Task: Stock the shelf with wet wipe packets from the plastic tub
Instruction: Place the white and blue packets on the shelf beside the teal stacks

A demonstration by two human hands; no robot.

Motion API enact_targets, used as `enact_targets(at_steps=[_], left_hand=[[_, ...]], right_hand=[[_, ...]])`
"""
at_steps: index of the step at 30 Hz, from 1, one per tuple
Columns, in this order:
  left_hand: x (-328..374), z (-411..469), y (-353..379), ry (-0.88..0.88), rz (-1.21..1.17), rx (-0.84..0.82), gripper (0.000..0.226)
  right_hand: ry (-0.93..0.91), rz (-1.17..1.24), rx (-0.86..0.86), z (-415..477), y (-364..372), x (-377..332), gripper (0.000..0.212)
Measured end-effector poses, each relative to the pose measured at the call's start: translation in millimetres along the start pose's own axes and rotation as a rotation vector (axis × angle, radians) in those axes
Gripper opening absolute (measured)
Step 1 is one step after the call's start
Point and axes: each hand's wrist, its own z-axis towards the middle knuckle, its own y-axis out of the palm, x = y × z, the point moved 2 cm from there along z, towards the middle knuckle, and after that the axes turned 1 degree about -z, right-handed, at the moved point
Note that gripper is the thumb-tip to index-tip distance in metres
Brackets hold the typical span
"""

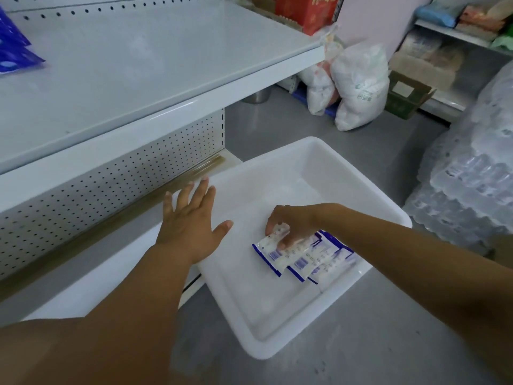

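Note:
A white plastic tub (pixel 358 173) sits on the grey floor beside the shelf unit. Inside it, near the right wall, lie three white-and-blue wet wipe packets (pixel 308 258), overlapping one another. My right hand (pixel 291 222) reaches into the tub, and its fingers close on the top edge of the leftmost packet. My left hand (pixel 191 218) hovers flat over the tub's left rim with fingers spread and nothing in it. The white metal shelf (pixel 133 68) above is mostly bare. A blue packet (pixel 14 45) lies at its far left.
A perforated white back panel (pixel 111 190) runs below the shelf. White sacks (pixel 358 84) and a cardboard box (pixel 408 95) stand on the floor behind the tub. Shrink-wrapped bottle packs (pixel 472 173) are stacked at the right. A red box (pixel 308 9) sits at the top.

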Motion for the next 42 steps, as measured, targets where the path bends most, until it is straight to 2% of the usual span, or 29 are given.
enact_targets(at_steps=[3, 9, 11, 15, 18, 23, 24, 28, 30, 32, 35, 40, 42], left_hand=[[-0.5, -0.2, 0.6, 0.001, -0.005, 0.003, 0.083], [0.4, 0.6, -2.1, -0.003, -0.014, -0.004, 0.082], [0.1, -0.2, -2.3, -0.007, -0.025, -0.004, 0.081], [1.1, -0.4, -8.3, -0.014, -0.122, 0.032, 0.079], [5.4, 1.5, -24.5, -0.025, -0.343, 0.114, 0.072], [16.0, -4.4, -74.7, -0.171, -1.074, 0.177, 0.043], [17.3, -6.8, -83.5, -0.159, -1.174, 0.166, 0.041], [26.2, -23.4, -111.8, -0.102, -1.449, 0.065, 0.062], [27.5, -32.0, -124.5, -0.108, -1.546, 0.067, 0.057], [21.5, -40.9, -137.0, -0.106, -1.589, 0.130, 0.044], [0.3, -54.6, -155.1, -0.149, -1.612, 0.264, 0.035], [-41.4, -77.1, -178.1, -0.180, -1.460, 0.472, 0.044], [-55.5, -86.0, -185.1, -0.184, -1.456, 0.555, 0.037]], right_hand=[[0.047, -0.063, -0.101, -10.0, -5.5, -3.1, 0.064], [0.121, -0.192, -0.050, -20.4, -4.4, -13.1, 0.073], [0.117, -0.152, -0.022, -22.6, -4.1, -11.0, 0.071], [0.081, -0.015, 0.093, -34.0, -8.0, -1.4, 0.046], [0.049, 0.189, 0.311, -56.5, -23.5, -7.1, 0.038], [-0.104, 0.914, 0.520, -97.7, -61.2, -46.9, 0.033], [-0.150, 0.994, 0.546, -103.0, -69.5, -58.0, 0.032], [-0.285, 1.155, 0.653, -110.4, -98.5, -104.1, 0.043], [-0.356, 1.206, 0.662, -107.9, -106.6, -125.2, 0.047], [-0.411, 1.221, 0.652, -103.0, -112.1, -143.9, 0.044], [-0.419, 1.220, 0.647, -95.3, -122.7, -173.5, 0.053], [-0.495, 1.211, 0.622, -89.5, -146.8, -237.2, 0.035], [-0.543, 1.202, 0.620, -86.0, -155.6, -261.9, 0.034]])
